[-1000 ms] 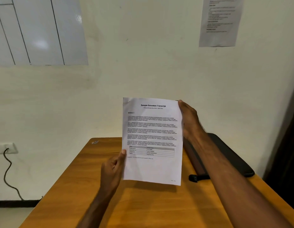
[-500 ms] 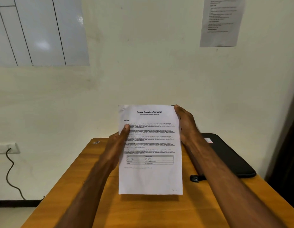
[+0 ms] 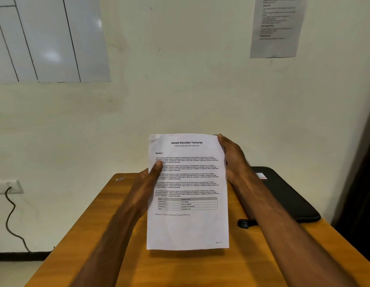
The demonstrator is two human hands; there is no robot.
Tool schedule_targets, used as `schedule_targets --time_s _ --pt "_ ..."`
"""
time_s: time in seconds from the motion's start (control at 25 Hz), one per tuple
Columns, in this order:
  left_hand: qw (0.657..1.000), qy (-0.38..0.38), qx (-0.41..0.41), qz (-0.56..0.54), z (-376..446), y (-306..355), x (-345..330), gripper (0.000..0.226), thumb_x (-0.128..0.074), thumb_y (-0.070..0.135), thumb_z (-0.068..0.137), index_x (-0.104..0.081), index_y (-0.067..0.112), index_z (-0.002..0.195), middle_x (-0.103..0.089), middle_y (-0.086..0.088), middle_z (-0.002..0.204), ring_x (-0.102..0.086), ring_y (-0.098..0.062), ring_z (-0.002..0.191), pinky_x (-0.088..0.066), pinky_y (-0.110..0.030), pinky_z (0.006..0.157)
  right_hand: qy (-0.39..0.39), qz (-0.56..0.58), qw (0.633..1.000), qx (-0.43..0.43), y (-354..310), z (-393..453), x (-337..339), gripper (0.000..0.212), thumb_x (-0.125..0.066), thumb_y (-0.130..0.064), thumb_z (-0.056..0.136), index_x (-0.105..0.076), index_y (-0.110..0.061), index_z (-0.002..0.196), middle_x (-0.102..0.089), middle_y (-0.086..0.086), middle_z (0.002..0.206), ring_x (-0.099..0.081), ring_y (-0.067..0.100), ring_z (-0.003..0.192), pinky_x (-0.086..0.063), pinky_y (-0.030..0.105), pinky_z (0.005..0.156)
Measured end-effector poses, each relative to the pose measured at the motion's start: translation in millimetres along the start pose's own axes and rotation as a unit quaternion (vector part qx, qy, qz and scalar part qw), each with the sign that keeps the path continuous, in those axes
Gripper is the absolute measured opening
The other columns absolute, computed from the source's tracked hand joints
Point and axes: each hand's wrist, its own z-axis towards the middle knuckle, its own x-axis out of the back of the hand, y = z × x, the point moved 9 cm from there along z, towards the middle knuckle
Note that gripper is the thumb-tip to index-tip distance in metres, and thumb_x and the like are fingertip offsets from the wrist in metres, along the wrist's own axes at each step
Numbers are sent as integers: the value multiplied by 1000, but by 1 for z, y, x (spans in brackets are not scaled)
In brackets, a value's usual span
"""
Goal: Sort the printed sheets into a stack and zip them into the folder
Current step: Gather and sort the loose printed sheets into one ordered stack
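Observation:
I hold the printed sheets (image 3: 188,224) upright above the wooden table (image 3: 180,270), bottom edge near the tabletop. The top page is headed "Sample Education Transcript". My left hand (image 3: 147,183) grips the left edge, thumb pressed on the front of the page. My right hand (image 3: 231,160) grips the upper right edge, fingers behind the paper. How many sheets lie behind the top one is hidden. The black zip folder (image 3: 287,195) lies flat on the table's right side behind my right forearm, with its zip pull (image 3: 243,223) sticking out toward the middle.
The table stands against a cream wall. A whiteboard (image 3: 49,38) hangs at upper left and a printed notice (image 3: 275,25) at upper right. A wall socket with a dark cable (image 3: 10,210) sits left of the table. A small scrap (image 3: 119,179) lies at the table's far-left corner.
My left hand slid from the lower left edge up to the middle of the left edge. The sheets dropped lower toward the tabletop and now stand squarer to the camera.

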Motion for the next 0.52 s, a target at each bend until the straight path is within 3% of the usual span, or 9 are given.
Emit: schedule_targets --time_s 0.2,0.32,0.4,0.52 --pt "998 18 -35 47 3 13 7 44 -55 50 97 -71 14 117 -81 -12 109 -79 -32 96 -65 -41 78 -92 -95 991 -25 12 -46 1 39 -63 -40 100 -70 -13 126 -75 14 121 -72 34 112 -55 52 101" --pt "996 39 -49 66 4 22 17 43 -53 50 99 -73 15 114 -82 -7 103 -80 -26 88 -64 -31 69 -216 -254 940 -69 54 -89 23 41 -69 -28 97 -64 -14 135 -73 6 129 -71 30 117 -56 53 100" --pt "996 44 -46 56 6 25 22 50 -57 54 95 -72 13 119 -81 -10 109 -79 -31 95 -66 -39 77 -283 -310 898 -132 91 -112 40 40 -71 -19 96 -64 -9 134 -72 8 130 -70 32 116 -59 48 97" --pt "997 47 -40 55 9 25 26 63 -66 66 90 -71 13 124 -79 -14 115 -77 -38 103 -60 -57 94 -319 -320 871 -191 116 -130 53 33 -72 -18 96 -70 -3 125 -73 17 124 -73 33 107 -62 35 86"
